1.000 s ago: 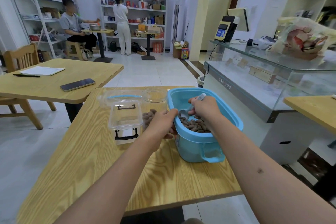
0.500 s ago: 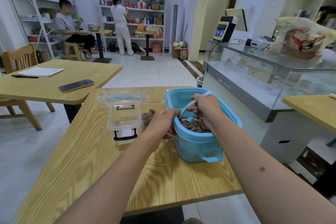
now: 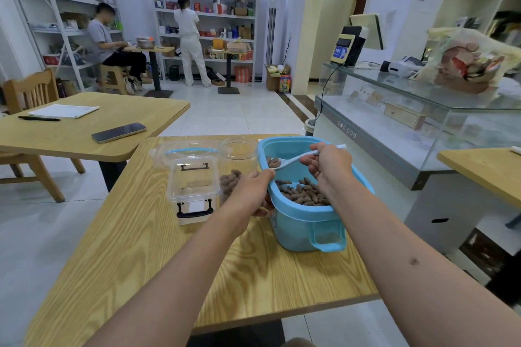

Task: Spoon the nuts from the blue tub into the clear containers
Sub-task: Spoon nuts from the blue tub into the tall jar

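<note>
Fingers (image 3: 311, 162) of the right hand (image 3: 328, 165) curled round the handle of a white spoon (image 3: 296, 160); its bowl holds a few nuts (image 3: 273, 162), raised above the tub (image 3: 306, 214) interior near its left rim. Left hand (image 3: 251, 194): fingers wrapped over the tub's left rim, gripping it. The tub stands near the desk's (image 3: 135, 248) right edge, toward the far side, with a layer of nuts on its bottom. Just left of the tub, a round clear jar (image 3: 238, 155) with nuts in its lower part, partly hidden behind the left hand; level hard to judge. Left of the jar, a clear box (image 3: 193, 186) with black latches, lid on. Behind the box, near the far edge, a clear lid (image 3: 184, 149) with a blue seal lies flat.
</note>
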